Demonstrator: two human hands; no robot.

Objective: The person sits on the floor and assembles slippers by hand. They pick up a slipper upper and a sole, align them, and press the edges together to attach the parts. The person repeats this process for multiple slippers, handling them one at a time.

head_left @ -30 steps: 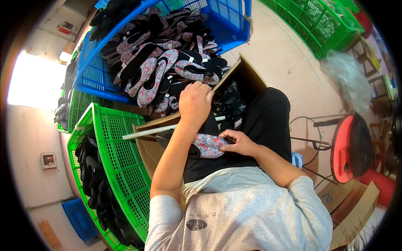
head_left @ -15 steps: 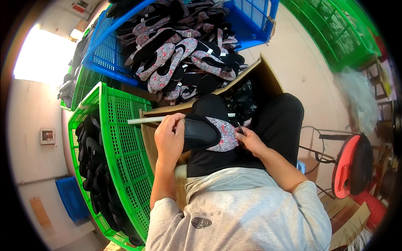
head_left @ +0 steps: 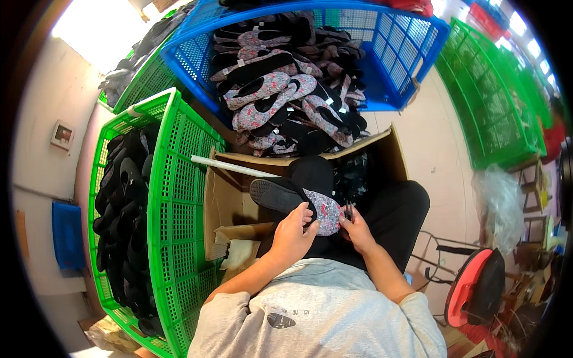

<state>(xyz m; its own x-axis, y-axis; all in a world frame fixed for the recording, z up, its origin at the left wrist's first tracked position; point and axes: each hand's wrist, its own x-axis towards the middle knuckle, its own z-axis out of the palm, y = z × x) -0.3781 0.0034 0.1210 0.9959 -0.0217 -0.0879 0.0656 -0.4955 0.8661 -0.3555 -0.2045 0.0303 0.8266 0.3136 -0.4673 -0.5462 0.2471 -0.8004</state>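
**Held a floral slipper over the lap with both hands**

Kept the floral slipper just above the black-trousered thighs, floral toe toward the right and dark ridged sole showing at the left end. Grasped its near side with the left hand, fingers and thumb curled against the black and floral fabric. Closed the right hand around a small dark tool, right at the toe, thumb against the floral edge. Could not tell the tool's exact kind at such a small size.

Had an open cardboard box around and beyond the knees, with a white rod slanting over its left part. Saw past it a blue crate, piled at left and middle with more floral slippers. Saw close on the left a green crate full of black shoes. Noted well apart on the right a clear plastic bag on the pale floor, near another green crate, and a red-and-black seat nearer the body.
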